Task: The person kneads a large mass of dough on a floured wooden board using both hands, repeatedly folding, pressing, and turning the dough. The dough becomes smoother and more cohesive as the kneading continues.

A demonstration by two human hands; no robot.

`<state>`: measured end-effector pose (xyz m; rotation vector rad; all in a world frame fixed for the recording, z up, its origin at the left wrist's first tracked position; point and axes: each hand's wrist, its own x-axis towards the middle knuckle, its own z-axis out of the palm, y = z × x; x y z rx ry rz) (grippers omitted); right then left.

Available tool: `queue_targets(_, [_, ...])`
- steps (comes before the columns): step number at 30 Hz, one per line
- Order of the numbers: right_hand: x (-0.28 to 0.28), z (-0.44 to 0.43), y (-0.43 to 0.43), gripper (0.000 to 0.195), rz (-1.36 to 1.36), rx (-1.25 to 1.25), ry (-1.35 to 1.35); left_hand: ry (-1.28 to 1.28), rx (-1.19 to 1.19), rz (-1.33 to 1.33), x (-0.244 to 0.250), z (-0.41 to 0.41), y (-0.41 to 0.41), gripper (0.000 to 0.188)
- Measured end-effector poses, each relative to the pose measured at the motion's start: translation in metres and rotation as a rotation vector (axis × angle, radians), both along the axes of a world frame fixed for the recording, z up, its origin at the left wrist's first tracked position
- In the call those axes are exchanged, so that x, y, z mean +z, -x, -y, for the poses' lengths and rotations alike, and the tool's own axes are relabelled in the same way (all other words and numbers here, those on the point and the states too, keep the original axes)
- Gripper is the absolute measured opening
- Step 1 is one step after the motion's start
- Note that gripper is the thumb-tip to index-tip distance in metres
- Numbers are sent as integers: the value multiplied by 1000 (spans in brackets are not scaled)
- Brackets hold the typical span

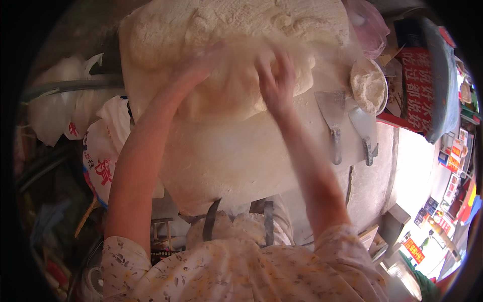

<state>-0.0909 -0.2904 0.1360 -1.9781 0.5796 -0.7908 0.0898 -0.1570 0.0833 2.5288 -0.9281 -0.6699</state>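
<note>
A large mass of pale, floury dough [226,94] covers the upper part of the work surface [226,154]. My left hand [207,60], blurred, reaches over the dough's left part, and its fingertips fade into a whitish haze. On the right, my right hand [277,79] is over the dough with its fingers apart and pointing away from me; it too is blurred. Whether either hand presses on the dough cannot be made out. Further back, rougher dough or flour [241,19] spreads across the surface.
Two flat metal scrapers, one [332,113] nearer the dough and another [362,128], lie at the right. Behind them stands a bowl of flour [369,88]. A pink plastic bag [368,30] sits at the back right; a printed white sack [102,154] stands left.
</note>
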Motion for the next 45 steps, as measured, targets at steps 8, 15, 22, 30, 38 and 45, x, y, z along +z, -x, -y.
queue_targets(8, [-48,-78,85,63,-2,-138,-971,113,162,-113,34,-35,91,71])
queue_targets(15, [21,-37,80,57,-287,-49,-1031,644,600,-1111,46,-74,219,75])
queue_targets(22, [4,-117,61,39,-749,71,-107,646,645,-1031,62,-120,213,82])
queue_targets(30, [22,-93,149,41,-340,5,-387,281,148,204,44,-73,174,91])
queue_targets(38, [-94,-37,90,68,-362,39,-33,20,90,396,16,-50,191,97])
queue_targets(45, [-14,-17,2,67,-490,187,-31,-172,174,263,49,-2,161,90])
